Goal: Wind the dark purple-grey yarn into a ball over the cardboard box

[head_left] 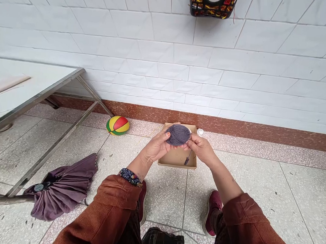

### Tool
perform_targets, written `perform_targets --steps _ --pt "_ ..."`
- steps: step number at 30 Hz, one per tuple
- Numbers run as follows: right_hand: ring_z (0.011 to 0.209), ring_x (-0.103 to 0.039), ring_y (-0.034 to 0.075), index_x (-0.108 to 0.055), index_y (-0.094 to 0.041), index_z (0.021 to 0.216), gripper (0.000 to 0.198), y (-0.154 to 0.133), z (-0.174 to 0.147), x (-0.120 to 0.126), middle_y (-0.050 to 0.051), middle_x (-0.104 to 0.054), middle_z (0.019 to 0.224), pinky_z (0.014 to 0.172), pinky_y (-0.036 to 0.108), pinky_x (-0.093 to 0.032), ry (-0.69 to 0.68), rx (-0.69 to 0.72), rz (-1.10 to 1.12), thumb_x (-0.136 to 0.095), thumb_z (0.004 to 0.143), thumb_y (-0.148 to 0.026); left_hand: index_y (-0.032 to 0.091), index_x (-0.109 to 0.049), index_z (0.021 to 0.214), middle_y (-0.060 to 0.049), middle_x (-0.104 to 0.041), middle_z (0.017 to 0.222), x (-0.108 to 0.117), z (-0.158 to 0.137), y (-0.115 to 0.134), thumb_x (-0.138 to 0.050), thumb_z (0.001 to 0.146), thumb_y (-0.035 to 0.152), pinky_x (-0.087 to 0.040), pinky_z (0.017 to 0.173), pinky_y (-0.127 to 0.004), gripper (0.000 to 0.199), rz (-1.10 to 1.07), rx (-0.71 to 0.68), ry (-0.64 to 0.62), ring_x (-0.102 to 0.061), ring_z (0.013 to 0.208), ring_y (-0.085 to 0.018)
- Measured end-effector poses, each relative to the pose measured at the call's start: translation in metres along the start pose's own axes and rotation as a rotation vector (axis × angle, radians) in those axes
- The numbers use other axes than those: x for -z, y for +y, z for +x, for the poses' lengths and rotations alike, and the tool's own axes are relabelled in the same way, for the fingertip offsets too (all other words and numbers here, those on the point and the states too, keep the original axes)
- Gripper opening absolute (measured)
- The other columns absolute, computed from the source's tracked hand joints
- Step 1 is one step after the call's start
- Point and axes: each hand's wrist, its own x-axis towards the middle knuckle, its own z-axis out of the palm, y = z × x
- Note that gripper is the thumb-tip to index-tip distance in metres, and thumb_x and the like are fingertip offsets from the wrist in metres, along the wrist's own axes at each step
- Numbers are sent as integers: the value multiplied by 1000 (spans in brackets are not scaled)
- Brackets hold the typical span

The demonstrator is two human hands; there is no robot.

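Observation:
A flattened ball of dark grey-purple yarn is held up in front of me. My left hand cups it from the left and below, with the thumb lying on its front. At the ball's right edge, the fingers of my right hand are pinched together against it. Below that hand hangs a short yarn end with a small dark tuft. Under both hands, a shallow open cardboard box sits on the floor, partly hidden by my hands and the yarn.
A striped ball lies near the wall. On the left stands a metal-framed table, with a folded purple umbrella by its lower bar. My shoes flank the space before the box. A black patterned container hangs high on the wall.

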Motion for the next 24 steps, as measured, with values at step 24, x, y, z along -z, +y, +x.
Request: perform_targets --steps 24 --pt "61 -53 14 -61 -22 80 27 -20 -5 14 -2 -58 66 61 28 -43 80 140 -307 -60 93 -45 25 -67 128 -10 -66 119 8 1 -4 -79 75 30 -50 82 -31 55 568 102 110 -62 98 -22"
